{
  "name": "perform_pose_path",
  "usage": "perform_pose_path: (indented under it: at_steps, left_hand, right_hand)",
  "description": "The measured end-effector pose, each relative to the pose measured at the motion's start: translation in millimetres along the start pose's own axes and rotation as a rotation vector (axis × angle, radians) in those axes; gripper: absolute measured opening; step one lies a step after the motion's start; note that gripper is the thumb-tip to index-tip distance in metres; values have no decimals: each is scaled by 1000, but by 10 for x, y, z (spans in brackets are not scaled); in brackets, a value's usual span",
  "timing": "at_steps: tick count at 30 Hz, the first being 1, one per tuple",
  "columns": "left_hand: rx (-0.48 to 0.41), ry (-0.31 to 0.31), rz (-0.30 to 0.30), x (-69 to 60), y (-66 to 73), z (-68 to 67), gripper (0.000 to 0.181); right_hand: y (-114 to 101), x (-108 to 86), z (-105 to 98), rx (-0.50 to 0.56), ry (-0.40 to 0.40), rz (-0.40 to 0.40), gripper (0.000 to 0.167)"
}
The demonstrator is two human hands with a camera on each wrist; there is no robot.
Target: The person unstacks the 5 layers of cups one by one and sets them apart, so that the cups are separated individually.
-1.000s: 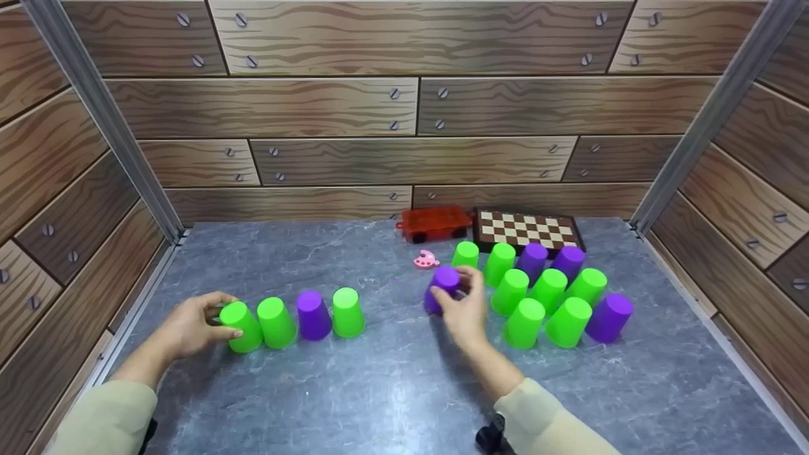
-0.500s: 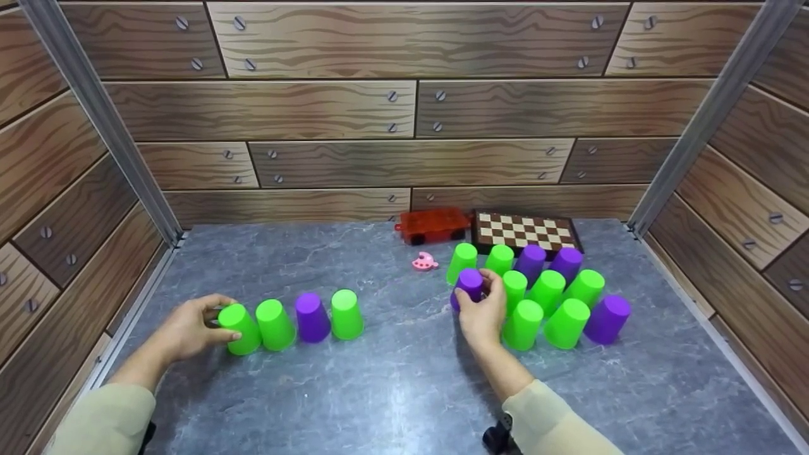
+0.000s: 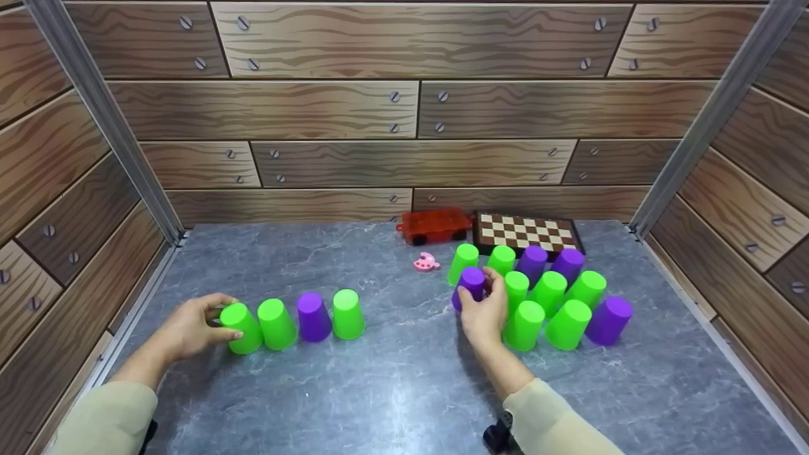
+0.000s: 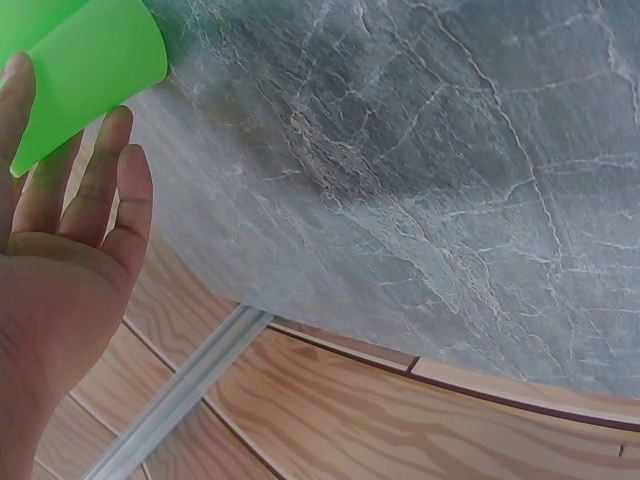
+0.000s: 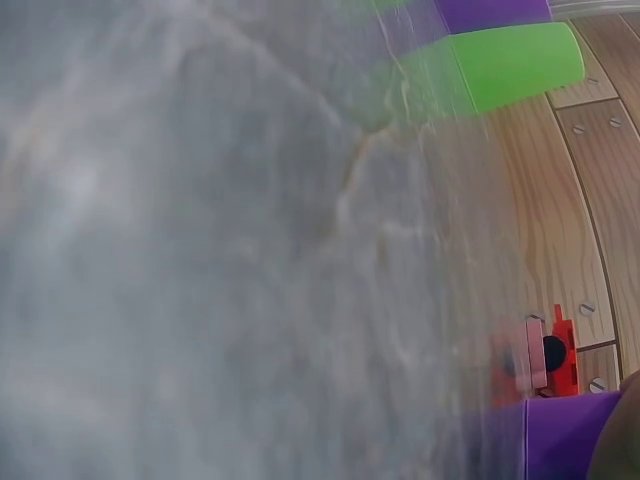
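Observation:
At the left end of a row of upside-down cups, my left hand holds a green cup between thumb and fingers; the left wrist view shows the same cup against the fingers. The row continues rightward with a green cup, a purple cup and another green cup. My right hand grips a purple cup at the left side of a cluster of upside-down green and purple cups. Only a corner of that purple cup shows in the right wrist view.
Several cups, such as a green one and a purple one, stand close to the right hand. Behind them lie a checkered board, a red toy wagon and a small pink toy. Wood-patterned walls enclose the grey table.
My right hand has moved the purple cup rightward, up against the cluster, and has stayed nearly still over the last half second. The left hand remains on its green cup.

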State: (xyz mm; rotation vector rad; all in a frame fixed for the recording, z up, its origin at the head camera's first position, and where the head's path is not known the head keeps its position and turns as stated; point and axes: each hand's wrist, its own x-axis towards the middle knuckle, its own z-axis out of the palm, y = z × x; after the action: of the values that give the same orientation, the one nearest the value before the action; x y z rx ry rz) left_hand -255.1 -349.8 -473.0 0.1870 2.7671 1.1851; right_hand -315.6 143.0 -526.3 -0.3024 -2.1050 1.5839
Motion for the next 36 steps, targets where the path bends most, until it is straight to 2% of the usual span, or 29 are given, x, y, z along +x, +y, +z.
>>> perform_pose_path:
  at_steps: [5, 9, 11, 14, 18, 22, 25, 29, 36]
  left_hand:
    - [5, 3, -2, -3, 11, -3, 55]
    - [12, 9, 6, 13, 17, -17, 55]
    - [12, 9, 8, 20, 21, -24, 55]
    - [10, 8, 4, 24, 30, -34, 55]
    - [10, 8, 4, 29, 25, -29, 55]
    - [10, 10, 22, 30, 10, -14, 53]
    - [9, 11, 25, 30, 3, -1, 53]
    - [2, 13, 15, 27, 2, 11, 53]
    - [11, 19, 19, 12, -16, -2, 55]
  right_hand:
    - [-103, -20, -57, -20, -3, -38, 61]
    - [-276, -63, -102, -13, 7, -118, 62]
    - [-383, -91, -104, 27, -26, -166, 63]
    - [-533, -130, -58, 99, -144, -239, 61]
    - [-671, -212, 103, 146, -360, -304, 56]
    - [-762, -340, 334, 105, -551, -281, 55]
    - [-803, -434, 515, 51, -660, -258, 58]
    - [-812, -519, 727, 4, -745, -261, 60]
    - [-772, -634, 962, -77, -789, -285, 60]
